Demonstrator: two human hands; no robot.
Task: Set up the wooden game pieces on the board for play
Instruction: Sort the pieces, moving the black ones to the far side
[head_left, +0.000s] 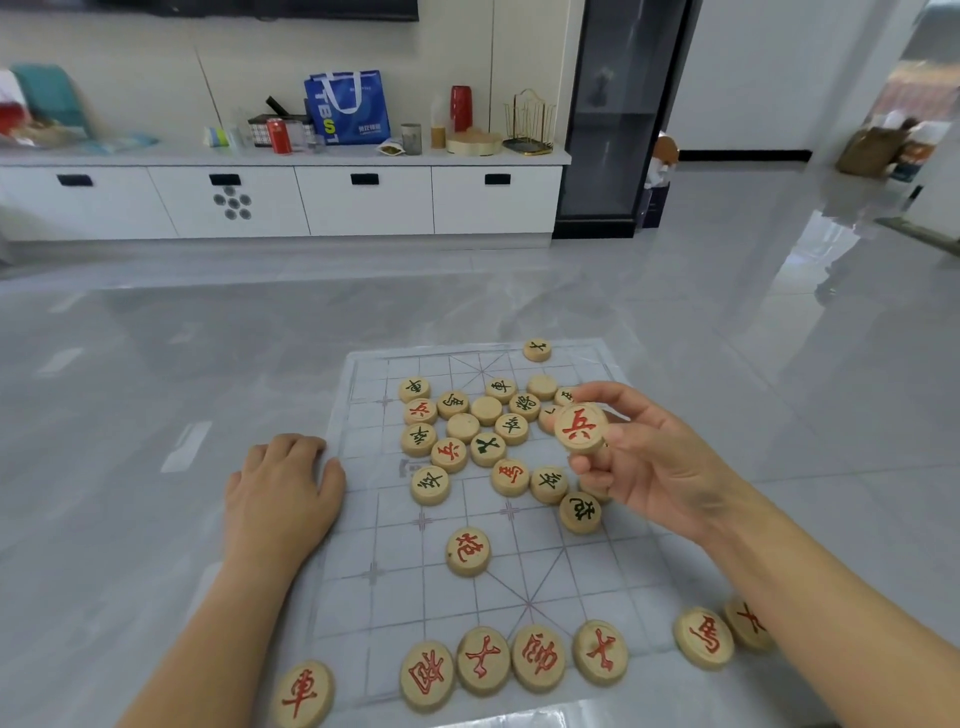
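A pale, translucent game board printed with a line grid lies on the grey floor. My right hand pinches a round wooden piece with a red character, lifted above the board's right side. Flat on the board's left edge rests my left hand, its fingers curled under. A jumbled cluster of several red- and black-marked pieces fills the board's middle and far half. Along the near edge stands a row of red pieces. One red piece sits alone in the near half.
Two red pieces lie off the board's near right corner, and one black piece sits at the far edge. A long white cabinet with bags, cans and jars runs along the far wall. Glossy grey floor surrounds the board.
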